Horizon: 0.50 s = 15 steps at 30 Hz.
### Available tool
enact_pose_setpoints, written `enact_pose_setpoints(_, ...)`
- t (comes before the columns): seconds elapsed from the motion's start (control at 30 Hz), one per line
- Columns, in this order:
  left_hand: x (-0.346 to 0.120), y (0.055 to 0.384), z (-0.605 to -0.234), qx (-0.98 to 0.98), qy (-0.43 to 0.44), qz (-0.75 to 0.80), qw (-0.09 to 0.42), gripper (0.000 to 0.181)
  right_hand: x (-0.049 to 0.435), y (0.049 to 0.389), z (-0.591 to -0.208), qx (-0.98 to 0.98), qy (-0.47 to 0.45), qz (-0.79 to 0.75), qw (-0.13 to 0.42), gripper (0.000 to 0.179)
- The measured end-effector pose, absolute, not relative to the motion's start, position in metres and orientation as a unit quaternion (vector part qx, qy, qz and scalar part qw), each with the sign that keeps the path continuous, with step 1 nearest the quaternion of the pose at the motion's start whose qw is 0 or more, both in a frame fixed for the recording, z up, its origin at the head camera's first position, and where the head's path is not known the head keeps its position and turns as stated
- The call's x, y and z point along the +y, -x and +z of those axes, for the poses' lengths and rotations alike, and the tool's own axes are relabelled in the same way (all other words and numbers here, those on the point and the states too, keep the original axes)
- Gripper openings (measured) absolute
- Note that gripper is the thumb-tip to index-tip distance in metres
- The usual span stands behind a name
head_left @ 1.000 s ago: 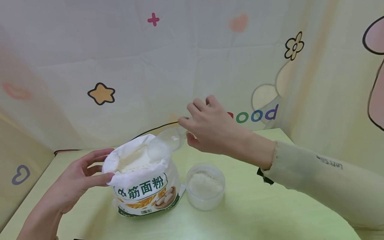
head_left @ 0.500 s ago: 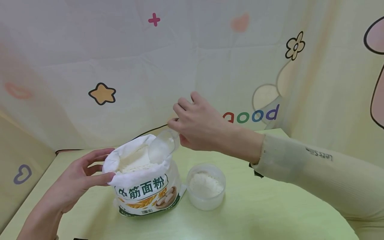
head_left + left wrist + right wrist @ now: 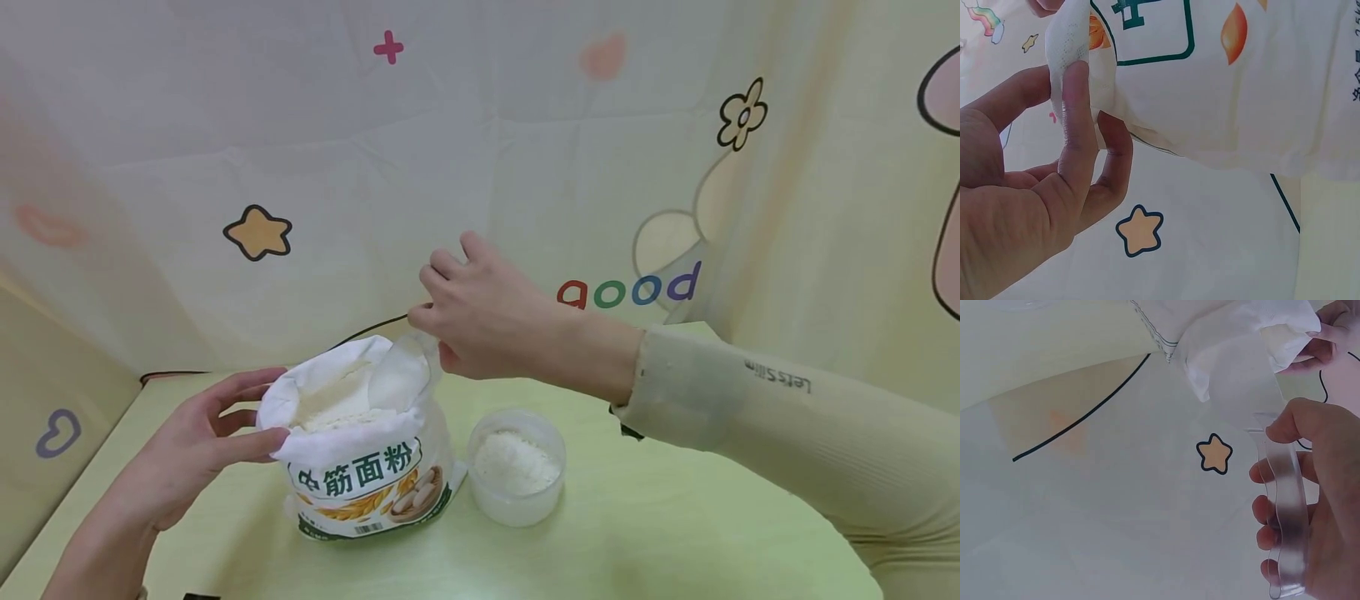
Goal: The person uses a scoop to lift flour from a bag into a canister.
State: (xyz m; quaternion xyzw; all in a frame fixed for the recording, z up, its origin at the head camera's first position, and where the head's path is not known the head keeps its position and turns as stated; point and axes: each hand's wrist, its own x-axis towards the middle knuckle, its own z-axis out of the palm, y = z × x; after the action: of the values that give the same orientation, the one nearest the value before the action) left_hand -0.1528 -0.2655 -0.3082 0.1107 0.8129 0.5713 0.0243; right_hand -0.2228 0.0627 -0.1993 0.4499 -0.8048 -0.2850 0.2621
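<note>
A white flour bag (image 3: pixel 360 492) with printed characters stands on the table, its top folded down around pale flour (image 3: pixel 333 408). My left hand (image 3: pixel 198 446) pinches the bag's folded rim on its left side, thumb in front and fingers behind. In the left wrist view, that hand (image 3: pixel 1035 194) has the white rim between thumb and fingers. My right hand (image 3: pixel 495 312) holds a clear plastic scoop (image 3: pixel 401 371), whose bowl dips into the bag's mouth at the right. The right wrist view shows my fingers curled round the scoop's handle (image 3: pixel 1288 512).
Right of the bag, close beside it, a round translucent tub (image 3: pixel 517 507) holds a mound of flour. Both stand on a pale green table (image 3: pixel 660 517). A printed curtain (image 3: pixel 337 167) hangs behind the table. My right sleeve (image 3: pixel 750 408) reaches in from the right.
My right hand has moved left and slightly down, and the scoop now sits steeper in the bag. The left hand, bag and tub stay in place.
</note>
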Motion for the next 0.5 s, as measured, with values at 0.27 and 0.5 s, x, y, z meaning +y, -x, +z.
enact_pose_setpoints(0.27,-0.266,0.154,-0.308,0.809,-0.11,0.577,0.021,0.066,0.053,0.224,-0.204,-0.814,-0.45,-0.278,0.238,0.027)
enact_pose_setpoints(0.5,-0.266,0.153,-0.308,0.808,-0.109,0.578,0.02,0.065,0.045,0.225,-0.211,-0.824,-0.45,-0.26,0.226,0.025)
